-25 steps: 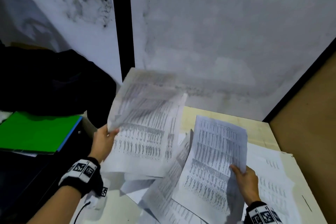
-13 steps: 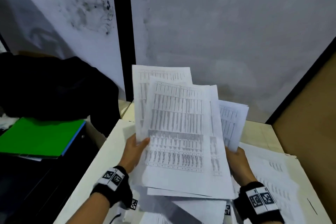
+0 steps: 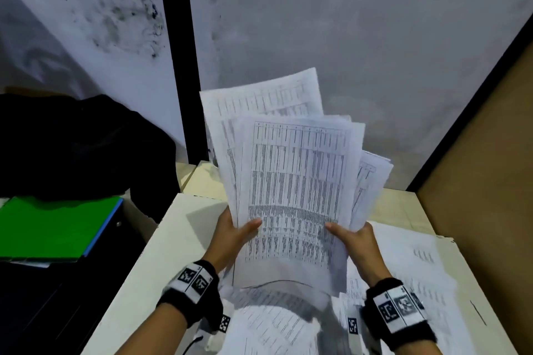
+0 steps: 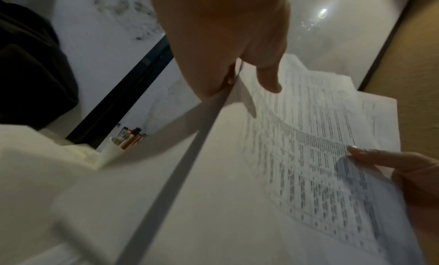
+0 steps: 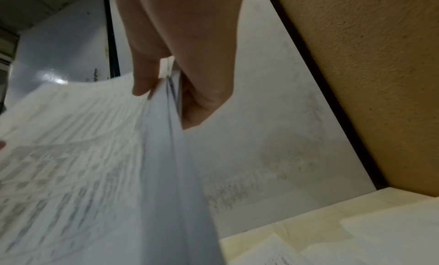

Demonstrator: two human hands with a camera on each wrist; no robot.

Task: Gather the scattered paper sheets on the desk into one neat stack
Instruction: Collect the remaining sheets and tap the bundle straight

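Observation:
A loose bundle of printed paper sheets stands nearly upright above the pale desk, its top edges fanned out unevenly. My left hand grips its lower left edge, thumb on the front sheet. My right hand grips the lower right edge the same way. In the left wrist view the left thumb lies on the top sheet. The right wrist view shows the right hand pinching several sheet edges. More sheets lie flat on the desk at the right and under my wrists.
A green folder lies on a dark surface at the left, with a black bag behind it. A white cup of pens stands at the desk's back left. A grey wall is behind and a brown partition on the right.
The two separately held sheets have been brought together into one bundle. Both hands moved to its lower edges and the bundle has tilted more upright.

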